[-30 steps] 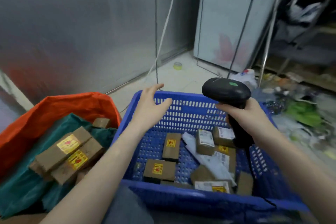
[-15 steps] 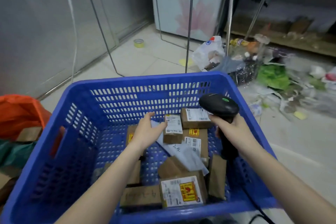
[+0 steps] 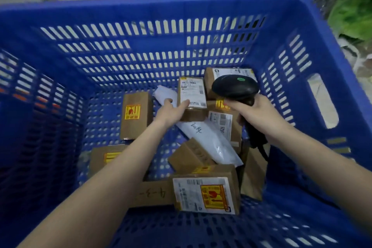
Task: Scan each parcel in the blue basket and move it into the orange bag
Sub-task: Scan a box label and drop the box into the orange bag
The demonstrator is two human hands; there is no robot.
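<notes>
A large blue basket (image 3: 141, 32) with slotted walls is holding a loose pile of small brown cardboard parcels. One small parcel with a white shipping label (image 3: 192, 98) is sitting near the middle, tilted, its label facing up. A long white poly mailer (image 3: 205, 137) is lying diagonally beneath it. To the left, a flat box with a yellow-and-red sticker (image 3: 135, 115) is lying on the basket floor, apart from the pile. Nearest the camera, a labelled box with a yellow fragile sticker (image 3: 205, 193) is resting on other boxes. Another labelled box (image 3: 229, 72) is leaning against the far wall.
</notes>
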